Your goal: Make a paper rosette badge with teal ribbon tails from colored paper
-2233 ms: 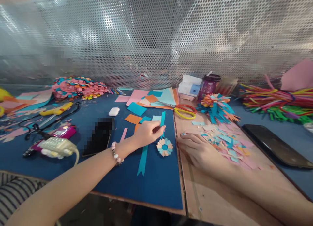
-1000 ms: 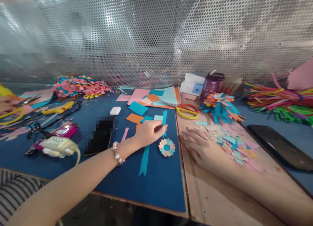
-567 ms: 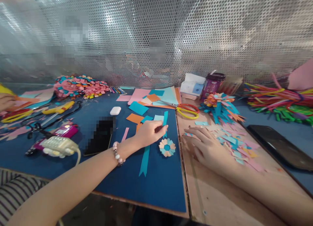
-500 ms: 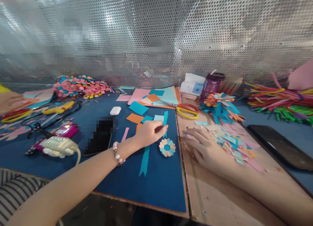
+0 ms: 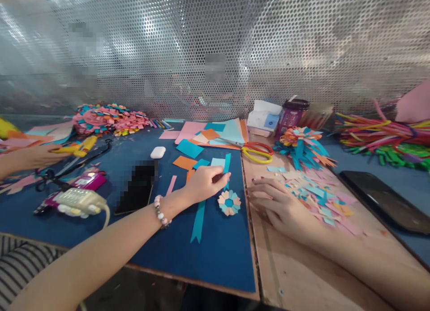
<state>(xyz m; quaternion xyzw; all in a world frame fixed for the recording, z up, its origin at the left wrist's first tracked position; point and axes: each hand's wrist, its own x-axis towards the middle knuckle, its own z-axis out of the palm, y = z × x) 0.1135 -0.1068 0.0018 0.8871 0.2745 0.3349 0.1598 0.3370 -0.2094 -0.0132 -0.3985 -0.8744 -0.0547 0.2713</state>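
Observation:
My left hand (image 5: 206, 184), with a beaded bracelet, has its fingers curled and its thumb across a narrow blue paper strip (image 5: 227, 162). Below that hand, a notched blue strip end (image 5: 198, 226) lies on the blue board. Just right of its fingertips lies a small peach and blue paper rosette (image 5: 229, 203) with a blue centre. My right hand (image 5: 275, 203) rests palm down on the wooden board, fingers stretched out and holding nothing. Paper scraps (image 5: 319, 196) lie beside it. Blue and orange paper pieces (image 5: 188, 148) are spread beyond my left hand.
Scissors (image 5: 257, 152) lie behind my hands, near a blue-tailed paper rosette (image 5: 298, 145). Phones (image 5: 136, 190) lie on both sides. A purple hot glue gun (image 5: 89, 181) is at left. Another person's hand (image 5: 43, 155) touches a yellow-handled tool (image 5: 79, 147). A perforated metal screen (image 5: 215, 33) stands behind.
The other person's hand at the left has reached right to the yellow-handled tool. My own hands stay nearly still, and the rosette between them has not moved.

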